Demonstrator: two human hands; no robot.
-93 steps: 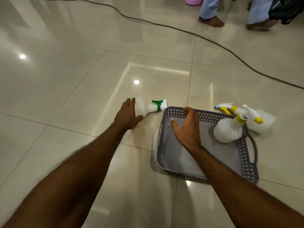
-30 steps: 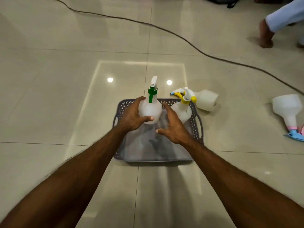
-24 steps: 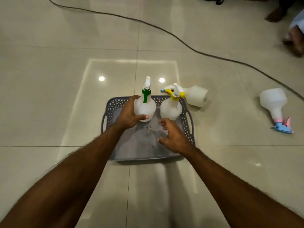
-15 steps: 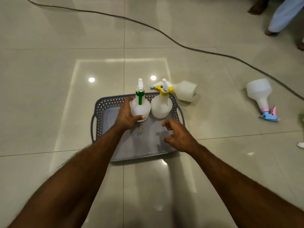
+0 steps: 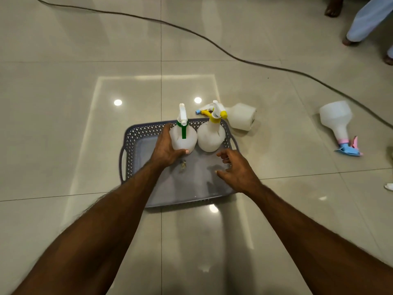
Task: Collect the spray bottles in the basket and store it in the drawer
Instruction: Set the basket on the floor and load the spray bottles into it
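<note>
A grey perforated basket [image 5: 138, 133] lies on the tiled floor. Inside it, at the far side, stand two white spray bottles. My left hand [image 5: 164, 149] grips the green-trigger bottle [image 5: 184, 137] upright. The yellow-trigger bottle [image 5: 211, 135] stands just right of it. My right hand [image 5: 236, 169] hovers open over the basket's right part, holding nothing. A third bottle [image 5: 240, 117] with a yellow and blue head lies on its side just behind the basket's far right corner. Farther to the right lies a fourth bottle [image 5: 337, 122], head pink and blue.
A dark cable [image 5: 234, 57] runs across the floor from the far left to the right edge. A person's legs and bare feet [image 5: 359, 24] are at the top right. A small bit of debris [image 5: 182, 165] lies in the basket.
My left hand picked the green-trigger bottle off the floor and stood it in the basket beside the yellow one. My right hand has drawn back from the bottles toward the basket's right side.
</note>
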